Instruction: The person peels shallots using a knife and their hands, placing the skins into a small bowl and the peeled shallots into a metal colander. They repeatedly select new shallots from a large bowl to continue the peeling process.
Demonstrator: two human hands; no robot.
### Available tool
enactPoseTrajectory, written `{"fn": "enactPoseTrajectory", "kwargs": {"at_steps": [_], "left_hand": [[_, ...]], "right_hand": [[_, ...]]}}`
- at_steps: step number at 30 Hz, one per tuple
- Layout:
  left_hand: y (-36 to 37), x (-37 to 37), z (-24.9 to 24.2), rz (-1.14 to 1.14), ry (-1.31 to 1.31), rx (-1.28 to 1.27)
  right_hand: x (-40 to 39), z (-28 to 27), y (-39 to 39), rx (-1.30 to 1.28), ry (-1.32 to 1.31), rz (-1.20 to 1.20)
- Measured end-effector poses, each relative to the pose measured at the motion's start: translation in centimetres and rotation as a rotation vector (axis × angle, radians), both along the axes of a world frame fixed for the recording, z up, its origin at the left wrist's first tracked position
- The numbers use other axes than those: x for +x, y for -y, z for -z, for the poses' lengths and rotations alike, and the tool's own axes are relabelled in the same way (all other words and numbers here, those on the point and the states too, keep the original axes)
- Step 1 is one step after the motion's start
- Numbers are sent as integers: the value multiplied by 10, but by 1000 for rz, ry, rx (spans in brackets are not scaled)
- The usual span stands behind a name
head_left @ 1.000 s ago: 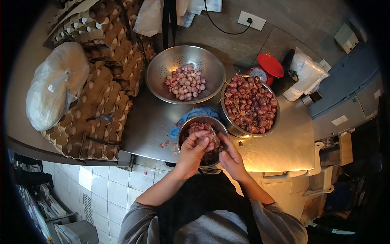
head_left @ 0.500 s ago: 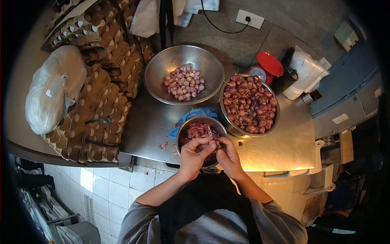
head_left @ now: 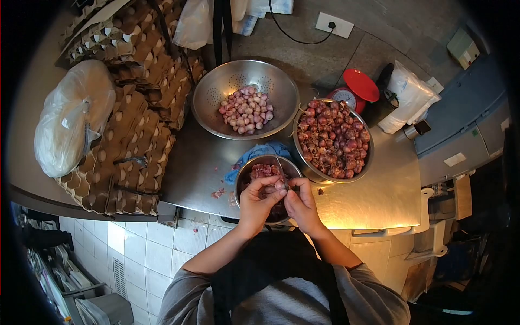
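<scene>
Peeling, apparently: my left fingers [head_left: 262, 185] pinch a shallot [head_left: 280, 184], right fingers [head_left: 302, 186] clamp the knife [head_left: 279, 166]; next stroke calls for steadiness.

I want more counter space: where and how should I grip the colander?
Take the colander by its flared rim, probably two-handed, left and right, from the near side: it stands upright, wide mouth up, shallots in the middle. Mind its right edge, beside the fuller pot.

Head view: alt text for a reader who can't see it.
Left hand and right hand are close together over a bowl of reddish peelings, what they hold mostly hidden. Beyond, on the table, stand a colander of peeled shallots and a pot of unpeeled ones.
</scene>
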State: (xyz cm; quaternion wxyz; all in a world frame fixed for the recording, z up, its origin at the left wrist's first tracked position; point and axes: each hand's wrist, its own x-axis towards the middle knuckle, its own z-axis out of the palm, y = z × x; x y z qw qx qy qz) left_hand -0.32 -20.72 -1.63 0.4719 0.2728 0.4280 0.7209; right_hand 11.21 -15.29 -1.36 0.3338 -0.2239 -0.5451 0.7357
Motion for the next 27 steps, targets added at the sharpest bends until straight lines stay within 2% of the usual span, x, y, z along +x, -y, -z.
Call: {"fn": "enactPoseTrajectory", "kwargs": {"at_steps": [1, 4, 14, 15, 18, 27], "left_hand": [[0, -2, 1, 15, -16, -21], [0, -9, -1, 90, -22, -60], [5, -16, -11, 254, 354, -100], [4, -16, -12, 250, 392, -81], [2, -15, -11, 222, 474, -36], [-1, -10, -4, 153, 484, -2]], "right_hand": [[0, 0, -1, 10, -12, -22], [11, -7, -11, -240, -35, -167], [21, -6, -26, -215, 57, -76], [20, -9, -22, -202, 61, -87], [25, -16, -8, -376, 39, -159], [26, -17, 11, -330, 26, -181]]}}
